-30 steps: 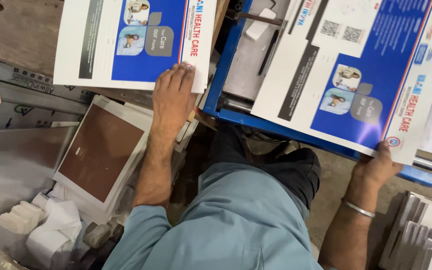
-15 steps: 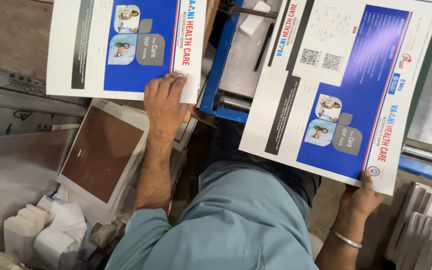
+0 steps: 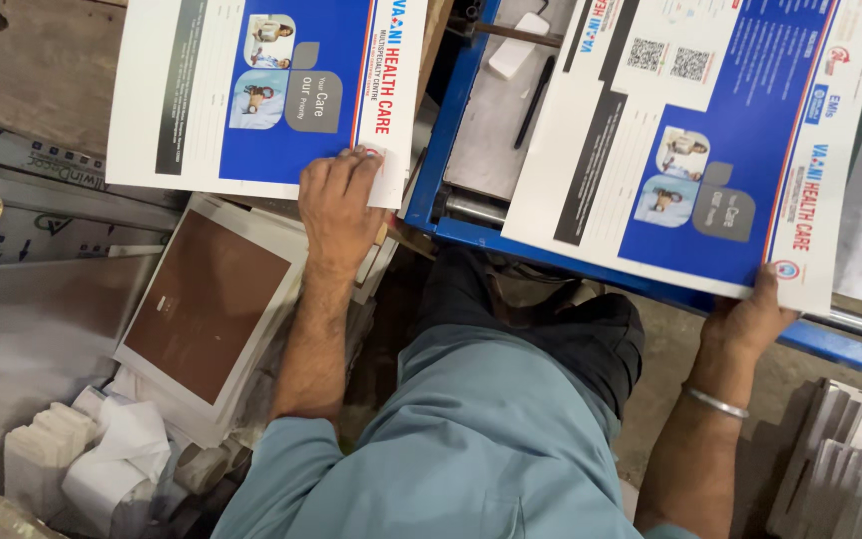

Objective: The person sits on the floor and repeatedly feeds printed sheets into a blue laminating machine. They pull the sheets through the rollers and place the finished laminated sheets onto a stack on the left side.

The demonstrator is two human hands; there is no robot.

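My left hand (image 3: 341, 205) lies on the near right corner of a printed sheet (image 3: 251, 90), white with a blue panel and small photos, which rests on a pile at the upper left. Its fingers curl over the corner and the thumb is hidden. My right hand (image 3: 750, 319), with a metal bangle (image 3: 715, 401) on the wrist, grips the near corner of a second, matching sheet (image 3: 690, 150). That sheet is held tilted above a blue machine frame (image 3: 461, 130).
A black pen (image 3: 531, 100) and a white block (image 3: 518, 45) lie on the machine's grey plate. A brown-faced board (image 3: 207, 299) sits on a stack below my left hand. Crumpled white paper (image 3: 102, 459) lies lower left; stacked sheets (image 3: 850, 459) stand lower right.
The right sheet has come nearer and to the left over the blue frame, carried by my right hand. My left hand stays on the left sheet's corner.
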